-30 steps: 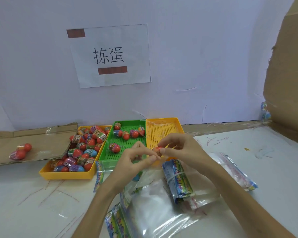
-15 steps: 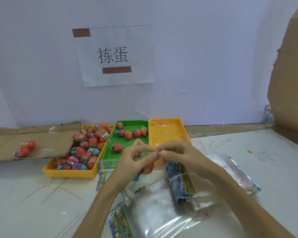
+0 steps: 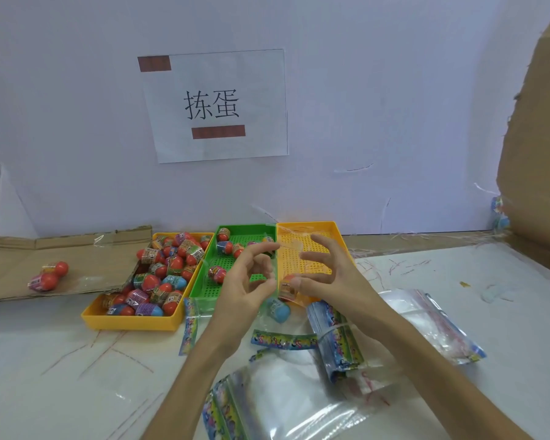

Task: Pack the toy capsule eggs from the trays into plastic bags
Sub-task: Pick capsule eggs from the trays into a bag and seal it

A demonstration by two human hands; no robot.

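Two eggs [image 3: 278,310] in bag [image 3: 291,255] between hands [image 3: 331,277]

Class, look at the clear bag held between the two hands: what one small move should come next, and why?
Probably pinch the top of the clear bag shut. The left hand and right hand both hold it, a blue egg and an orange egg sit low inside it, and its top edge stands loose above them; whether it is sealed cannot be told.
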